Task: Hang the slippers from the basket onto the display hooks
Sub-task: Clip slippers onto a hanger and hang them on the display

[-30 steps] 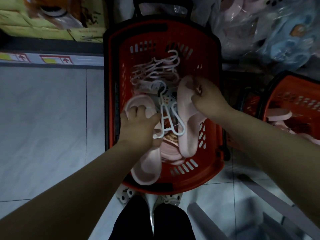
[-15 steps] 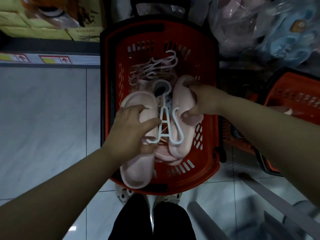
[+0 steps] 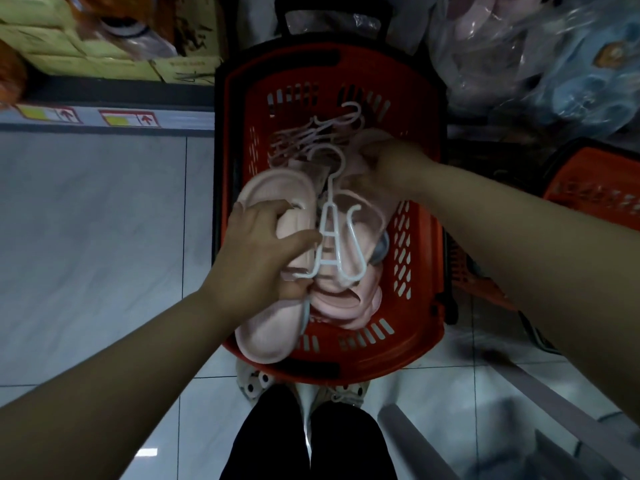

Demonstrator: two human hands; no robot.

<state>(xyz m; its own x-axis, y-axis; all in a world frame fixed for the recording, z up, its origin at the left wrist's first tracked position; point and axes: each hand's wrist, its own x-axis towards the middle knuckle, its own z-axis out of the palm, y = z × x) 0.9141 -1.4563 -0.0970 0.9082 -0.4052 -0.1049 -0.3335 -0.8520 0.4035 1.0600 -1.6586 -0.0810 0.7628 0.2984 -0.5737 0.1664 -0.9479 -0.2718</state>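
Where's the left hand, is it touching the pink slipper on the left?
Touching. In the head view the left hand grips the pink slipper, fingers curled over it.

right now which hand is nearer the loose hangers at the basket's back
Right. The right hand grips a slipper beside the loose hangers; the left hand holds another, nearer the person.

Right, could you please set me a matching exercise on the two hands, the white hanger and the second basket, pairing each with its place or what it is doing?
1 left hand
2 right hand
3 white hanger
4 second red basket

A at the picture's right edge
B grips the pink slipper overhanging the near rim of the main basket
C grips the other pink slipper, wholly over the main basket
D lies between the two hands, over the slippers

Pairs: 1-B, 2-C, 3-D, 4-A
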